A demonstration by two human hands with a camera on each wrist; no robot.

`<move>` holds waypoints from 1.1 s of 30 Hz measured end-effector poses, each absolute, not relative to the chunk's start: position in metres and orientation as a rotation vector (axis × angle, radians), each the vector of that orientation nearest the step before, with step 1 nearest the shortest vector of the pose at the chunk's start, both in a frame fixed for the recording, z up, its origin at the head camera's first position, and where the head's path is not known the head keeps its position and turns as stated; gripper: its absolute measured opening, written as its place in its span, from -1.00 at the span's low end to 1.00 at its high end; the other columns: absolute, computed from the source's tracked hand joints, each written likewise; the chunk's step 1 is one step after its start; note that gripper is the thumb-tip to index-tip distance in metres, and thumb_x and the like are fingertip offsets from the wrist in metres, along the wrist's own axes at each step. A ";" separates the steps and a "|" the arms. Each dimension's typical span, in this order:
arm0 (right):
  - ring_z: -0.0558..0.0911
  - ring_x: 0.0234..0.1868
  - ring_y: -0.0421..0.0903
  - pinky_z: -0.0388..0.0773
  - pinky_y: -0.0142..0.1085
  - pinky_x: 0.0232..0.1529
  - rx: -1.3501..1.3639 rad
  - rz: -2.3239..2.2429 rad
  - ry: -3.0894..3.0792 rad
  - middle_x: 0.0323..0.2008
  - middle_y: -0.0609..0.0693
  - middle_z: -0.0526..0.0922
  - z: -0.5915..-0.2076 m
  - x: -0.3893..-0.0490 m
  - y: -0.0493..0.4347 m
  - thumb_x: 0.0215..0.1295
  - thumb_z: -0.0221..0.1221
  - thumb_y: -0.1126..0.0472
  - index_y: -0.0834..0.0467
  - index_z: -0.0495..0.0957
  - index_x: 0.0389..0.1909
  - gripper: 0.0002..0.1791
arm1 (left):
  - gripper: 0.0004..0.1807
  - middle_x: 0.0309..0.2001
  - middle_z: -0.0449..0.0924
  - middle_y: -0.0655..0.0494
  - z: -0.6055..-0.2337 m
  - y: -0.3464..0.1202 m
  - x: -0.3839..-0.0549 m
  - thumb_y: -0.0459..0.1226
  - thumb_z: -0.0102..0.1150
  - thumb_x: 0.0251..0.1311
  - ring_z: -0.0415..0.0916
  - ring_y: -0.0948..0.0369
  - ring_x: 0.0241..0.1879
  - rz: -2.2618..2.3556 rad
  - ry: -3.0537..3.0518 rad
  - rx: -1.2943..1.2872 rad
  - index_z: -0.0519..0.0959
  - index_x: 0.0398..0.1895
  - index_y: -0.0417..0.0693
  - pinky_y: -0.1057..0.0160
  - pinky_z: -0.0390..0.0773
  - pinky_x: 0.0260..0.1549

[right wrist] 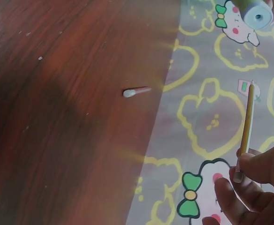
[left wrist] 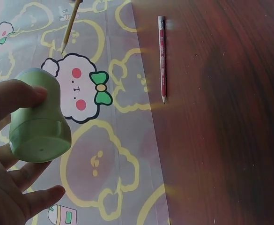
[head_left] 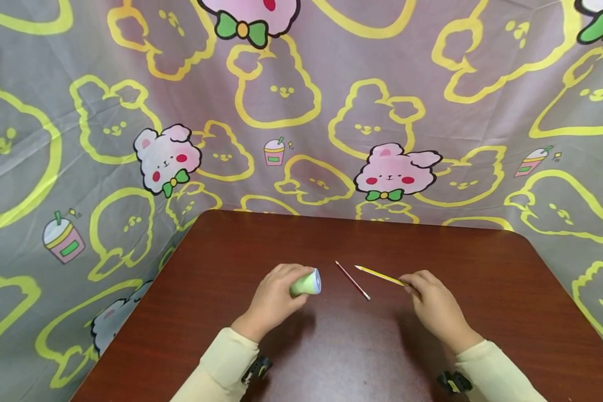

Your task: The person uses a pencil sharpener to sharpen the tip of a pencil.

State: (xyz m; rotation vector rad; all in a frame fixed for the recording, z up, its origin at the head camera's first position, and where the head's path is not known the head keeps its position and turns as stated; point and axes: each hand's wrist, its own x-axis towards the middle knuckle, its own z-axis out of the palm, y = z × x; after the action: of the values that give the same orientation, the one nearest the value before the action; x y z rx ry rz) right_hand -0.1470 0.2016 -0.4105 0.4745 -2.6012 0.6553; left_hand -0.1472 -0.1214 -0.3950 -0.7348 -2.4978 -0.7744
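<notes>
My left hand grips a light green pencil sharpener above the table, thumb on one side and fingers on the other. Its pale bluish end, with a small hole in the middle, faces right toward my other hand. Between thumb and fingertips, my right hand pinches a yellow pencil near its back end. The pencil's tip points left toward the sharpener, with a gap between the two. On the table between both hands lies a dark red pencil, its whitish end toward me.
The brown wooden table has rounded far corners. Behind it and along the sides hangs a grey-pink cloth printed with cartoon rabbits and cups. Dark bands sit on both wrists below cream sleeves.
</notes>
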 end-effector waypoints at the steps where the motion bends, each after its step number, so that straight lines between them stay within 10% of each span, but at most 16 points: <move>1: 0.60 -0.32 -0.05 0.52 -0.10 -0.34 0.479 0.650 -2.593 -0.34 -0.01 0.58 -0.409 -0.147 0.201 0.14 0.23 0.46 0.23 0.65 -0.18 -0.78 | -0.48 -0.09 0.64 0.09 -0.395 -0.121 -0.148 -0.37 0.46 -0.18 0.53 0.13 -0.07 -0.772 -2.496 -0.737 0.64 0.00 -0.02 0.13 0.53 -0.11; 33: 0.58 -0.33 -0.11 0.52 -0.18 -0.40 0.635 0.580 -2.449 -0.33 -0.09 0.57 -0.399 -0.139 0.179 0.01 0.31 0.48 0.11 0.66 -0.26 -0.72 | -0.48 -0.10 0.65 0.11 -0.394 -0.115 -0.147 -0.37 0.44 -0.20 0.54 0.13 -0.06 -0.729 -2.504 -0.769 0.65 -0.02 0.01 0.12 0.52 -0.07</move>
State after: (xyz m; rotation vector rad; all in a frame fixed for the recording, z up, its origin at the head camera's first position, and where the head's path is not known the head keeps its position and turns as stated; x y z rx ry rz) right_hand -0.1385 0.1792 -0.3993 0.6345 -2.4495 0.5797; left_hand -0.1474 -0.1152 -0.3940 -0.7691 -2.5043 -0.7286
